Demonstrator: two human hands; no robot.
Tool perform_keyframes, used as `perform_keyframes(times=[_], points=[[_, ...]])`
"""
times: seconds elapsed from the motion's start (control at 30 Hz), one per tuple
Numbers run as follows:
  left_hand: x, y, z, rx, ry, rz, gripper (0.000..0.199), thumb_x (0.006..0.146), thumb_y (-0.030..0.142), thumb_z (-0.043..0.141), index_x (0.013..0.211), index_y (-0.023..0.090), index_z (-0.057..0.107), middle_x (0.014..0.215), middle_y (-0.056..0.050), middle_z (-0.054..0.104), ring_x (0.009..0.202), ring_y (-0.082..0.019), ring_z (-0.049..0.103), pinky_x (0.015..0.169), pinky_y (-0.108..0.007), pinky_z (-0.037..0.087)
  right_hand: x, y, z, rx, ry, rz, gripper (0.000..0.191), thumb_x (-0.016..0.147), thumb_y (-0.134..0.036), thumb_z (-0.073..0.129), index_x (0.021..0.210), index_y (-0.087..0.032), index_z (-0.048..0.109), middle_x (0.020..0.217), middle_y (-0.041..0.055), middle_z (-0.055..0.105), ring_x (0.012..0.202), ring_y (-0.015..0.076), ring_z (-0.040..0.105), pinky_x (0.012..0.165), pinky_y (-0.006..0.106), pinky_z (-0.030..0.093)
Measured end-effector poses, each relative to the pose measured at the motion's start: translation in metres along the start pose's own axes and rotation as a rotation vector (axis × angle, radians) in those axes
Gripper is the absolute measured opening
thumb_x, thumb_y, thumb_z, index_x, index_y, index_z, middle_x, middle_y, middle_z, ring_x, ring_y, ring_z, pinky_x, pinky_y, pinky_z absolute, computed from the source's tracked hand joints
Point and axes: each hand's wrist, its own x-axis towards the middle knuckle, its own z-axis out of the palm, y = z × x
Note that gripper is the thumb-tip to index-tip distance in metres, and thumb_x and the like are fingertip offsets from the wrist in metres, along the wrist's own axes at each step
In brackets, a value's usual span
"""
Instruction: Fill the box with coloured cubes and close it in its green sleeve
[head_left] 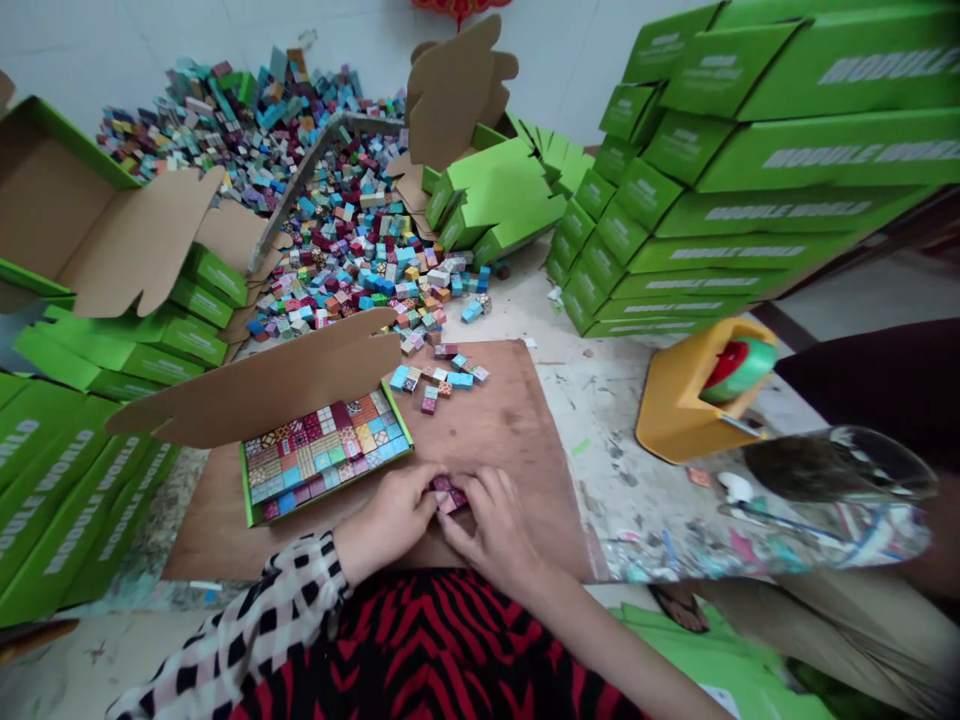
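So the biggest thing here is the wall of stacked green boxes (750, 170) on the right, with more flat green boxes (67, 480) piled on the left, and between them a huge heap of little colored blocks (337, 210) spilling down toward the brown board (495, 430) that everything is worked on. On that board sits an open green box (326, 455) with its cardboard flap up, already packed tight with rows of patterned blocks, and a few loose blocks (439, 378) lie just beyond it. Right at the near edge, both hands meet over a small cluster of blocks (448, 493): the left hand (390, 520) and right hand (499, 530) have their fingers curled in and pinched together on that cluster from both sides. My take: the trick here is squeezing the little group evenly so the faces stay flush and none pops out of line, then keeping it square while it's so close to the open box, since a crooked row probably won't drop cleanly into a tight grid. The board lies on a scuffed, speckled pale floor (600, 390) littered with scraps. Off to the right there's a yellow tape dispenser (679, 400) with a green roll in it, and a clear plastic bottle (825, 490) lying close to the camera, pretty blurry.
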Motion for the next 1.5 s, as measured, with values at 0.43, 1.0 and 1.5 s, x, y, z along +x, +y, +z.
perform_keyframes(times=[0.43, 1.0, 1.5], points=[[-0.005, 0.005, -0.007, -0.033, -0.044, -0.060, 0.026, 0.085, 0.018, 0.052, 0.109, 0.016, 0.060, 0.097, -0.005, 0.069, 0.089, -0.018, 0.063, 0.082, -0.030, 0.048, -0.002, 0.001, -0.012, 0.055, -0.042, -0.039, 0.040, 0.084, -0.031, 0.058, 0.121, -0.016, 0.053, 0.110, 0.0133, 0.055, 0.103, 0.0271, 0.050, 0.085, 0.043, 0.045], [-0.018, 0.015, 0.007, 0.137, 0.022, -0.154, 0.016, 0.077, 0.022, 0.058, 0.091, 0.019, 0.051, 0.091, -0.003, 0.052, 0.080, -0.018, 0.052, 0.073, -0.033, 0.043, 0.126, 0.027, -0.017, -0.453, -0.247, -0.189, 0.032, 0.095, -0.028, 0.044, 0.123, -0.034, 0.059, 0.140, 0.0084, 0.041, 0.120, 0.0317, 0.034, 0.096, 0.050, 0.026], [-0.024, 0.012, 0.004, 0.207, 0.018, -0.124, 0.021, 0.083, 0.029, 0.051, 0.101, 0.021, 0.053, 0.098, -0.003, 0.048, 0.088, -0.019, 0.054, 0.082, -0.034, 0.045, 0.051, 0.033, -0.057, -0.119, -0.406, -0.088, 0.028, 0.095, -0.035, 0.048, 0.087, -0.016, 0.066, 0.090, 0.0083, 0.059, 0.087, 0.0200, 0.055, 0.079, 0.032, 0.040]])
